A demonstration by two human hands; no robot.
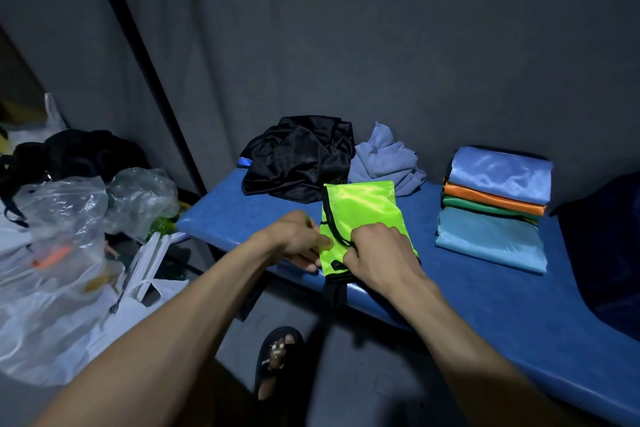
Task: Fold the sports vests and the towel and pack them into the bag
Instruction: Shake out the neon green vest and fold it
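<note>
Two hands on one neon-green vest (360,215), half folded at near edge of blue worktop (485,305). Left hand (296,239) grip pinching left edge of fabric; right hand (377,253) grip curled over black trim at lower part, likely pinning layers so fold holds. Black strap hanging off worktop edge, not yet tucked.

Count:
- folded vests in stack (495,204) at right: four visible layers (light blue, orange, green, pale blue), squared, probably staged for packing.
- unfolded: one black garment (298,163), crumpled at back.
- one blue-grey towel (384,159), crumpled beside it.
- dark bag (606,236), far right, partly out of frame.
</note>
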